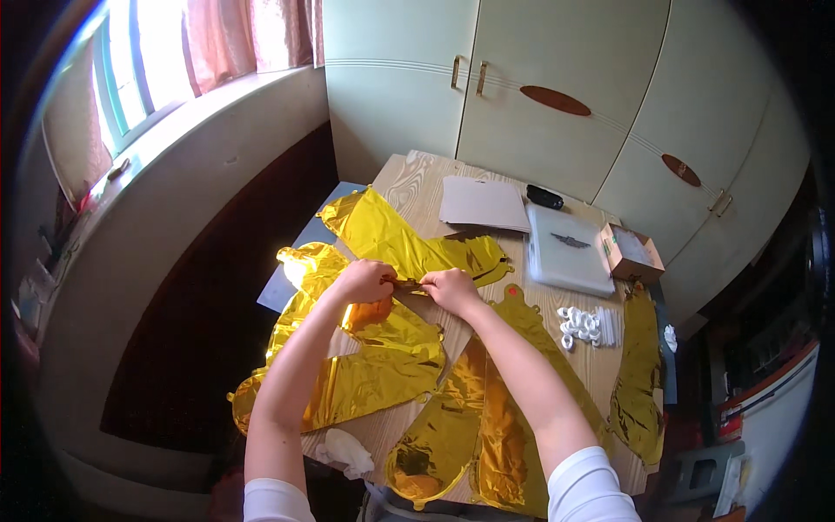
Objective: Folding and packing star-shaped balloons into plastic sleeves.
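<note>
Above the wood-grain table (409,174), left hand (365,282) and right hand (450,291) pinch a gold foil balloon (406,286), apparently working its edge, probably needing gentle tension next.

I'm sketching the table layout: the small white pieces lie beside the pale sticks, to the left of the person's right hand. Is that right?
Not quite: the side is wrong. In the head view, the small white pieces lie beside the pale sticks, to the right of the person's right hand.
</note>
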### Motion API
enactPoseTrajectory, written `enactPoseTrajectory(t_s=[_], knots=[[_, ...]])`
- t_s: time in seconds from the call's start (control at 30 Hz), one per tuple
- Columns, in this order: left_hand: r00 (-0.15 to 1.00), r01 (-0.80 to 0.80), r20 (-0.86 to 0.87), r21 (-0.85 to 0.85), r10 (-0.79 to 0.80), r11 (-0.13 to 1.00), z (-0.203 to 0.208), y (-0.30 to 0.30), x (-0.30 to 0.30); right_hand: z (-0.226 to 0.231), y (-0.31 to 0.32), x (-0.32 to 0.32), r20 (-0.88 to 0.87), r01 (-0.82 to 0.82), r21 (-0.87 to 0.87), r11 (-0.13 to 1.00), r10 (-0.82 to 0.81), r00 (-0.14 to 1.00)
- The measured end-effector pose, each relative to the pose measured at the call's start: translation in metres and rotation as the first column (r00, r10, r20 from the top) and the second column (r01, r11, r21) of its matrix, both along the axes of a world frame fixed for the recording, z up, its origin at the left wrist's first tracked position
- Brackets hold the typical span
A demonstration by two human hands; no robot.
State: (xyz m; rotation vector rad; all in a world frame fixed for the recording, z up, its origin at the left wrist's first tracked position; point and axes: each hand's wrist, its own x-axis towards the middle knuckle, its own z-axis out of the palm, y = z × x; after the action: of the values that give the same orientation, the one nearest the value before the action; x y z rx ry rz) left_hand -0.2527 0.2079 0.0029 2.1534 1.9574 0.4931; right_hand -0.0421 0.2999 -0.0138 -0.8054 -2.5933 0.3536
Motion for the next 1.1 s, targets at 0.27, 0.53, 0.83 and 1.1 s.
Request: enactPoseTrajectory(t_s=[0.27,0.53,0.83,1.1], knots=[[0.988,-0.117,0.099,0.007,0.116,0.993,-0.005,0.008,-0.008,0.001,0.002,-0.005,-0.051,0.097,-0.199,0.975,-0.109,0.993],[0.977,-0.190,0.102,0.048,0.185,0.981,-0.001,0.012,-0.002,-0.005,-0.007,0.004,-0.241,-0.086,-0.050,0.995,0.071,0.968],[0.981,-0.152,0.123,0.016,0.149,0.988,0.001,0.007,-0.005,-0.011,0.005,-0.005,-0.151,0.022,-0.269,0.963,-0.064,0.986],[0.983,-0.132,0.117,-0.094,0.143,0.987,0.015,0.007,0.001,-0.017,0.014,-0.008,-0.233,0.089,-0.439,0.894,-0.209,0.950]])
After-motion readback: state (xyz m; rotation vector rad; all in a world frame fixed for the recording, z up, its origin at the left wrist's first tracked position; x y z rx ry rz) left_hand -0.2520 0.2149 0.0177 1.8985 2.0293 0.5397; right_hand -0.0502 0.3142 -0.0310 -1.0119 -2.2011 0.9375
